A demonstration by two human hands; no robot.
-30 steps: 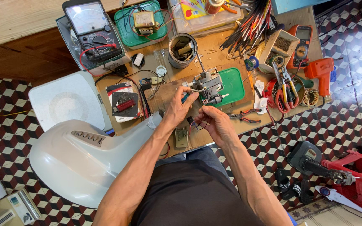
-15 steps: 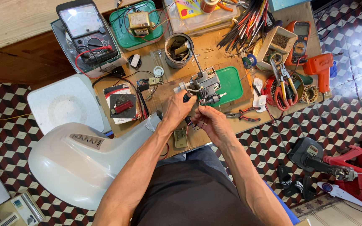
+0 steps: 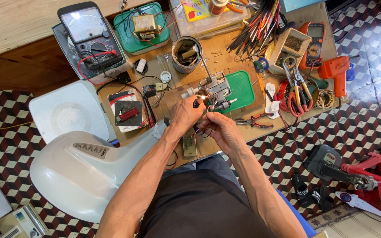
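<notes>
**Both hands on the small motor at the counter's middle**

At the counter's (image 3: pixel 225 53) far left corner we see an analog meter (image 3: pixel 91 35) with red and black leads, and off the counter's left edge a white fan housing (image 3: pixel 84 167) lies on the floor. Our left hand (image 3: pixel 187 113) sits near the counter's near edge, its fingers closed together on a small dark part beside the grey motor assembly (image 3: pixel 214 88). The motor stands at the counter's middle, touching a green tray (image 3: pixel 240 90). Our right hand (image 3: pixel 219 128) is just beside the left one, fingers pinched on thin wires (image 3: pixel 203 128) running toward the motor. Further right, red-handled pliers (image 3: pixel 254 120) lie near the near edge, and an orange soldering gun (image 3: pixel 337 72) rests at the right edge.
</notes>
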